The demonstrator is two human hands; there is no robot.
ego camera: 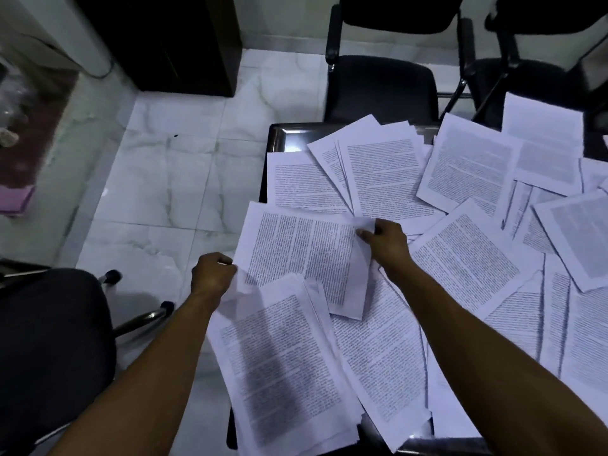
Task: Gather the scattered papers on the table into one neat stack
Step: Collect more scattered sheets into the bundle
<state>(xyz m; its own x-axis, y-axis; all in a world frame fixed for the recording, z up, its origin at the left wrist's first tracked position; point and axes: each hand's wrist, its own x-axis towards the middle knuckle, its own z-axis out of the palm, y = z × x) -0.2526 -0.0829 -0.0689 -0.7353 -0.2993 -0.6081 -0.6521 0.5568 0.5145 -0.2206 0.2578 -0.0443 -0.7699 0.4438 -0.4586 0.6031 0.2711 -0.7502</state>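
Head view: printed sheet point(296, 248) pinched at its left edge by left hand point(212, 274) and right corner by right hand point(386, 240), overhanging table point(279, 134) left edge above overlapping scattered papers point(460, 258); likely to crease or drag neighbours floorward.

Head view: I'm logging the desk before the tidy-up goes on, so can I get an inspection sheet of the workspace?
Surface: dark table, mostly covered.
Job's things: printed papers scattered and overlapping, some over the left edge; no neat stack yet.
Clutter: nothing seen besides papers.
Grippers: left hand grips the left edge of a sheet; right hand pinches its right edge.
Cables: nothing seen.
Surroundings: black chairs beyond the table, another at left, pale tiled floor.
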